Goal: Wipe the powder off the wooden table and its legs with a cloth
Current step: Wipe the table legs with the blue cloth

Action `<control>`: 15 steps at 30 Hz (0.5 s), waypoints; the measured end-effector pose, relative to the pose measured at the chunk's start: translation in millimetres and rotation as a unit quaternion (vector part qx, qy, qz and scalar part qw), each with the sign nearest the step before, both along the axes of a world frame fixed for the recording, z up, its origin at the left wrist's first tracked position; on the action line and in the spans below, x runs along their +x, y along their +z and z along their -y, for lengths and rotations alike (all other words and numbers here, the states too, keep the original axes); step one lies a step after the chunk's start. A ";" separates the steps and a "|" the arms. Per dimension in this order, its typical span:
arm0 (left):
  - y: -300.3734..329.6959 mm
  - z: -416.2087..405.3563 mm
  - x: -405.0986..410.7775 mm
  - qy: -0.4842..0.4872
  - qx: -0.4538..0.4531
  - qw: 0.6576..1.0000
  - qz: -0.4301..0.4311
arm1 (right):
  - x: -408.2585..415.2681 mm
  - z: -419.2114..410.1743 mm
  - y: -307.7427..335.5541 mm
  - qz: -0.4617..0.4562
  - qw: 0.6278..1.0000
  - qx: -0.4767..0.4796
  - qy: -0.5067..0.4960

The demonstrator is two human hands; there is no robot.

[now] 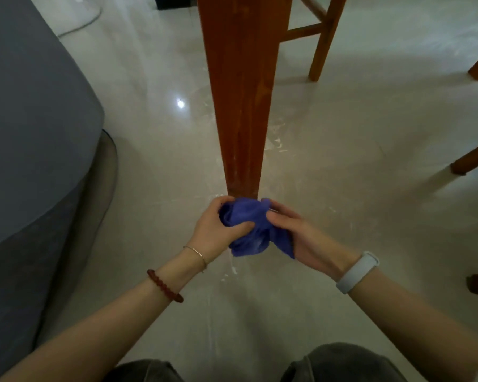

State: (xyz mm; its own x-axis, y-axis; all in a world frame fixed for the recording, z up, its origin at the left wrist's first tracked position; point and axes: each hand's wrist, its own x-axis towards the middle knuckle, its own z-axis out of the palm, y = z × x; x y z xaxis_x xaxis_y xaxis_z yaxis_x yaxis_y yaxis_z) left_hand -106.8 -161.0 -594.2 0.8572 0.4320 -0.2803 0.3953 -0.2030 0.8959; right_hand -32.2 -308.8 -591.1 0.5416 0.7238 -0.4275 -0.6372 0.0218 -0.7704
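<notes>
Blue cloth (249, 230) bunched, gripped by both hands: left (218, 230), right (295, 232), at table leg (240, 106) foot.

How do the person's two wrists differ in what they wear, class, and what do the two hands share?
The left hand has a thin chain at its wrist and a dark red bead bracelet further up the forearm; the right hand has one wide pale band. Left jewellery is slim, right band broad. Both hands grip the blue cloth at the foot of the table leg.

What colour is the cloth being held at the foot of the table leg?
The cloth is blue-purple, seen best in the head view.
</notes>
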 end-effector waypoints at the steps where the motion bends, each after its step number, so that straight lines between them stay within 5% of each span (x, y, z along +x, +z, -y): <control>1: -0.6 2.5 1.7 0.058 -0.058 0.997 -0.003 | -2.4 0.1 -2.9 0.054 0.998 -0.023 0.018; 3: 1.2 11.9 6.5 0.124 -0.103 0.987 -0.008 | -4.4 0.6 -7.4 0.131 0.990 -0.050 0.036; 8: 14.9 28.5 9.8 0.088 -0.163 0.983 -0.016 | 1.8 5.6 -10.8 0.112 0.993 -0.009 -0.045; 12: 32.9 19.4 -2.5 0.050 -0.182 0.981 -0.049 | 4.7 0.6 -1.4 0.236 0.967 -0.039 -0.091; 15: 38.4 1.4 -12.8 0.083 -0.107 0.990 -0.048 | -3.6 -7.8 21.0 0.387 0.910 -0.047 -0.143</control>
State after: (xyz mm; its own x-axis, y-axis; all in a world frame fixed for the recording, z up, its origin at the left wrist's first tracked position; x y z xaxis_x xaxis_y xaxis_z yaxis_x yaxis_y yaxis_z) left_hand -119.6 -162.4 -555.8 0.7437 0.4870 -0.4580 0.4931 0.0631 0.8677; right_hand -35.8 -301.1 -570.1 0.8671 0.4860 0.1094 0.1182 0.0127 -0.9929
